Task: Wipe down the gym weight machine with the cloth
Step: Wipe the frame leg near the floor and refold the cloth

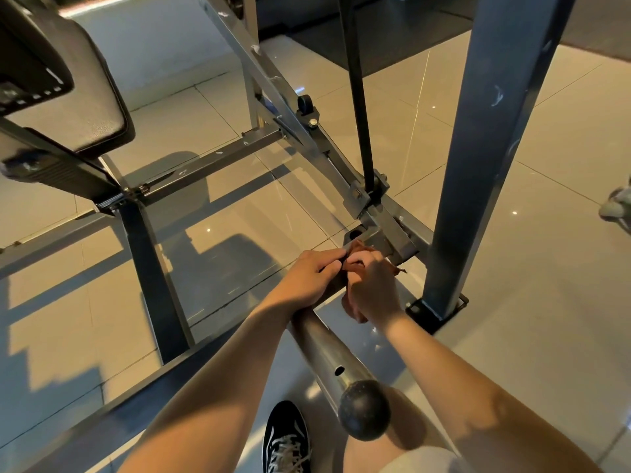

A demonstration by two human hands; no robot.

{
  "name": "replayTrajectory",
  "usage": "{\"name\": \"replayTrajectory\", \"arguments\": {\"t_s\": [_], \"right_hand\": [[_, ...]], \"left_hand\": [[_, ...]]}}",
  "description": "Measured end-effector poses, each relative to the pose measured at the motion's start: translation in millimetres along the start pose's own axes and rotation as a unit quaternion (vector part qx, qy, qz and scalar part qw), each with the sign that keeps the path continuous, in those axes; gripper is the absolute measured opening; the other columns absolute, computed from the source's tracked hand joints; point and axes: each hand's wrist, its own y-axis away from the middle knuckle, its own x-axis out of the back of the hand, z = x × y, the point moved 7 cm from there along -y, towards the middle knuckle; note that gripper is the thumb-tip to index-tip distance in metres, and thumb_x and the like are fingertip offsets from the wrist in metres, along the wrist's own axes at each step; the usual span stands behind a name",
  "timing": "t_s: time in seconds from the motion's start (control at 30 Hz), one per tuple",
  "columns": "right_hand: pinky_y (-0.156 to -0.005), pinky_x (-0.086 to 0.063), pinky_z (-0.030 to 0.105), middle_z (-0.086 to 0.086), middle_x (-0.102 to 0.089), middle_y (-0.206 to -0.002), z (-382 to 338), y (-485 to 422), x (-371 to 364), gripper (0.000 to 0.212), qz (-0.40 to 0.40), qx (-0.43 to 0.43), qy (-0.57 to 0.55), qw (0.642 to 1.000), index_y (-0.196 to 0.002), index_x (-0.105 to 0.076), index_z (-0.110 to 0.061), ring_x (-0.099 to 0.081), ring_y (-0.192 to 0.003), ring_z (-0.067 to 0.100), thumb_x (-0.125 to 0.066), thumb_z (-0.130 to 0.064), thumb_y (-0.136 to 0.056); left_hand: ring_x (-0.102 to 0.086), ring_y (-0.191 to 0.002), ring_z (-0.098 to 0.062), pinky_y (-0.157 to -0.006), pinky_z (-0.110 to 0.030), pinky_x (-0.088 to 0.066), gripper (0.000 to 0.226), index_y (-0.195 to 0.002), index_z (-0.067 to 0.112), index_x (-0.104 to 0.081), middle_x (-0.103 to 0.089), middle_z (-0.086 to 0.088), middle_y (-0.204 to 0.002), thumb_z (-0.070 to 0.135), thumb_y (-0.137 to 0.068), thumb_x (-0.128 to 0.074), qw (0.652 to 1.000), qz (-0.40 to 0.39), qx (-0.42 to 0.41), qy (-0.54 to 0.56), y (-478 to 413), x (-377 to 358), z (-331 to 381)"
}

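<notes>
Fingers (363,260) round cloth (355,311), bar (324,346) lengthwise away

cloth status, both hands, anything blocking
Right hand grips cloth round the bar. Left hand on bar beside it. Upright post close right, not blocking.

We see the weight machine's round bar (322,349) as bare metal, smooth with a dull brushed sheen. It is capped by a black end knob (364,409) that looks like matt, faintly pitted rubber or plastic, while the square upright post (488,148) is grey-painted metal, satin and scuffed with pale chips. We note the cloth (355,312) as soft, crumpled reddish-brown fabric with a ragged edge, the seat pad (95,107) as black with a fine-grained, leather-like skin, the floor tiles (546,268) as glossy and mirror-smooth, and the shoe (285,435) as matt black canvas with woven white laces.
</notes>
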Motion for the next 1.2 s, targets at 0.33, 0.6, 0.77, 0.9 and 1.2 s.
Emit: {"name": "replayTrajectory", "arguments": {"t_s": [0.33, 0.6, 0.77, 0.9, 1.2], "right_hand": [[-0.062, -0.045, 0.012, -0.002, -0.061, -0.073, 9.4, 1.1, 5.6, 0.024, 0.07, -0.117, -0.073, 0.988, -0.078, -0.057, -0.012, -0.059, -0.067, 0.004, -0.05, 0.007, -0.09], [-0.074, -0.057, 0.025, 0.003, -0.07, -0.09, 22.2, 3.8, 11.3, 0.018, 0.029, -0.174, -0.091, 0.98, -0.1, -0.068, -0.009, -0.068, -0.085, 0.014, -0.052, -0.002, -0.096], [-0.077, -0.049, 0.009, 0.01, -0.067, -0.103, 7.7, -3.9, 16.5, 0.02, 0.124, -0.177, -0.077, 0.973, -0.112, -0.064, -0.004, -0.062, -0.092, 0.016, -0.051, 0.0, -0.098], [-0.073, -0.041, 0.003, 0.005, -0.061, -0.105, -4.2, 0.6, 0.9, 0.022, -0.022, -0.115, -0.035, 0.993, -0.115, -0.066, -0.007, -0.058, -0.093, 0.015, -0.055, -0.006, -0.095], [-0.093, -0.052, 0.026, 0.007, -0.068, -0.122, 15.2, -10.5, 17.6, 0.024, 0.015, -0.183, -0.035, 0.982, -0.125, -0.065, -0.011, -0.062, -0.111, 0.021, -0.056, -0.014, -0.102]], "left_hand": [[-0.062, -0.091, -0.017, -0.088, -0.042, -0.049, 0.024, -0.107, 0.013, -0.068, -0.07, 0.001, -0.095, 0.02, -0.104, -0.045, 1.0, -0.004, 0.007, 0.004, -0.5, -1.6, -4.0], [-0.063, -0.101, -0.013, -0.094, -0.039, -0.049, 0.028, -0.119, 0.02, -0.07, -0.073, 0.005, -0.11, 0.023, -0.104, -0.047, 1.0, 0.012, 0.0, -0.001, 0.6, 1.4, -2.7], [-0.062, -0.1, -0.007, -0.094, -0.034, -0.049, 0.029, -0.119, 0.026, -0.072, -0.072, 0.013, -0.108, 0.023, -0.106, -0.046, 0.999, 0.008, 0.028, 0.023, 1.6, 1.4, -5.5], [-0.063, -0.103, -0.002, -0.093, -0.024, -0.047, 0.035, -0.119, 0.039, -0.072, -0.072, 0.022, -0.109, 0.025, -0.107, -0.042, 0.997, 0.014, 0.054, 0.059, 6.1, 3.1, -6.3], [-0.06, -0.093, -0.01, -0.084, -0.036, -0.049, 0.032, -0.12, 0.028, -0.069, -0.07, 0.009, -0.101, 0.032, -0.097, -0.047, 1.0, 0.015, -0.005, 0.006, -10.0, -4.2, -9.6]]}}
